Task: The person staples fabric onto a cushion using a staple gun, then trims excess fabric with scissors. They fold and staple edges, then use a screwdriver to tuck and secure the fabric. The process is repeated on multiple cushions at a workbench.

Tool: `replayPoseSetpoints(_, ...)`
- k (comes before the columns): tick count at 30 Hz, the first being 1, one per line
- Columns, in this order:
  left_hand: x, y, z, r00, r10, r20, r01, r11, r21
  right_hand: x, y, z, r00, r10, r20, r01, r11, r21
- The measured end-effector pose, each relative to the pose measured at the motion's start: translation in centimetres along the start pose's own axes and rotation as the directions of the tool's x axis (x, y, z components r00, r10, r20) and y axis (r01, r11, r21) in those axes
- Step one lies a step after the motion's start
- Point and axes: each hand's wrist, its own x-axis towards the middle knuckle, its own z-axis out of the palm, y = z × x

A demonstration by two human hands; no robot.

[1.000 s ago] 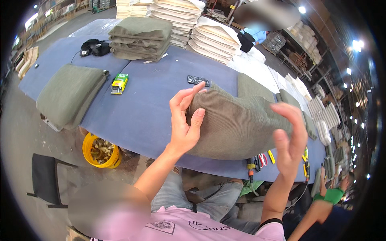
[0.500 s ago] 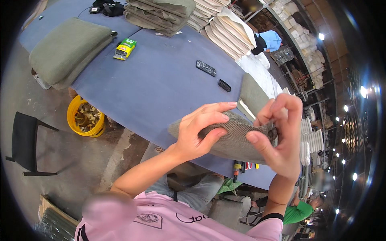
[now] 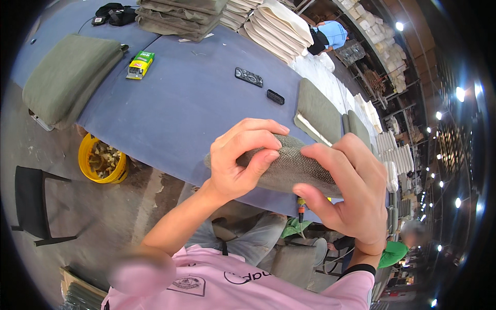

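A grey-green, coarse-woven cushion (image 3: 292,168) is held up in front of me over the near edge of the table. My left hand (image 3: 243,160) pinches its left part, with the thumb and curled fingers closed on the fabric. Across its right part, my right hand (image 3: 349,191) is wrapped, fingertips on the upper surface and thumb on the near side. Both hands hide the cushion's ends. Just beyond it, a flat grey-green cushion (image 3: 318,111) with a white strip along its edge lies on the table.
On the blue-grey table (image 3: 181,108) lie a phone (image 3: 249,76), a small black case (image 3: 275,96) and a green-yellow box (image 3: 140,65). Cushion stacks (image 3: 178,18) stand farther back. A large cushion (image 3: 70,77) overhangs the left edge. A yellow bucket (image 3: 124,168) and black chair (image 3: 33,204) stand on the floor.
The fingers of my right hand, earlier raised and curled at the cushion's right end, now lie over its top. My left hand keeps its pinch. The whole view has shifted slightly.
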Motion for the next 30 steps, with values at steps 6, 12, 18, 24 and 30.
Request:
replayPoseSetpoints(6, -0.6, 2.1, 0.3, 0.993, -0.117, -0.033, 0.115, 0.992, -0.049, 1.1, -0.1, -0.4, 1.000, 0.006, -0.013, -0.006, 1.000, -0.003)
replayPoseSetpoints(12, -2.1, 2.8, 0.2, 0.983, -0.180, -0.031, 0.163, 0.942, -0.294, -0.4, 0.6, 1.5, 0.997, 0.060, -0.045, -0.050, 0.980, 0.193)
replayPoseSetpoints(18, -3.3, 2.5, -0.1, 1.000, 0.005, -0.028, -0.009, 0.984, -0.180, -1.3, 1.1, 3.5, 0.979, 0.202, -0.022, -0.168, 0.866, 0.472)
replayPoseSetpoints(24, -3.3, 1.4, 0.1, 0.995, 0.082, -0.060, -0.087, 0.992, -0.091, -1.5, 3.3, 6.2, 0.913, -0.100, -0.396, 0.255, 0.897, 0.361)
replayPoseSetpoints(30, -2.9, 1.3, -0.1, 0.996, 0.058, -0.061, -0.067, 0.987, -0.144, 0.0, 2.3, 5.4, 0.846, -0.223, -0.484, 0.378, 0.891, 0.251)
